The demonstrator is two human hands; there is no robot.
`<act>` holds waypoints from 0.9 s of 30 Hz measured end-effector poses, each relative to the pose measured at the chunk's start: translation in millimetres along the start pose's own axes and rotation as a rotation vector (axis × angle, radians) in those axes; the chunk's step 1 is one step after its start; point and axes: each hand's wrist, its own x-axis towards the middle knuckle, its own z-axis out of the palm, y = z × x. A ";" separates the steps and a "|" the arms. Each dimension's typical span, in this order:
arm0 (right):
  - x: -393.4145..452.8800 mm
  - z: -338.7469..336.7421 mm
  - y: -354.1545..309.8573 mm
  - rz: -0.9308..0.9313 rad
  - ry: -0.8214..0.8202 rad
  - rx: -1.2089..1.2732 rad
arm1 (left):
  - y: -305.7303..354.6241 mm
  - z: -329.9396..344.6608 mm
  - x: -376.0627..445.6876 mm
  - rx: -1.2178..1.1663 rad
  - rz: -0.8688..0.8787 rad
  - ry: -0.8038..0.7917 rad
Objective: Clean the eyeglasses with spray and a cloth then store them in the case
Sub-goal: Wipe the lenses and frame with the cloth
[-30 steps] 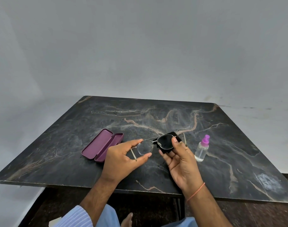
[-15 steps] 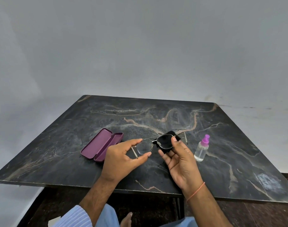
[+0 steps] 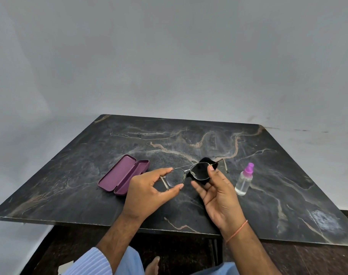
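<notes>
Left hand (image 3: 147, 192) pinches the eyeglasses (image 3: 186, 174) while right hand (image 3: 218, 192) has its grip clamped on the black cloth (image 3: 203, 168) over one lens

There is 1 view only, a wide-angle camera worn on the person's head, facing forward and down across a dark marble table (image 3: 268, 195) toward a plain grey wall (image 3: 169, 56). It sits close above the 2 hands, whose forearms enter from the bottom edge, and the table's straight edges bow outward under the lens.
</notes>
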 end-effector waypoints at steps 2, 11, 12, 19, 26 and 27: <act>-0.7 0.2 0.2 0.021 -0.019 -0.030 | 0.5 0.1 -0.6 -0.006 -0.018 0.006; 0.4 1.7 0.4 -0.027 0.025 -0.018 | 5.4 -1.0 1.3 0.008 -0.024 0.000; -0.5 1.5 0.2 -0.017 0.006 -0.017 | 5.1 -0.8 1.2 0.013 -0.020 -0.001; -2.7 2.3 3.2 0.023 -0.089 -0.143 | 6.4 -0.9 1.0 -0.030 -0.056 0.010; -10.3 13.7 5.7 0.011 -0.210 -0.363 | 9.4 1.3 2.1 -0.107 -0.093 0.025; -11.2 14.7 6.9 0.011 -0.222 -0.387 | 10.2 0.6 2.1 -0.100 -0.085 0.030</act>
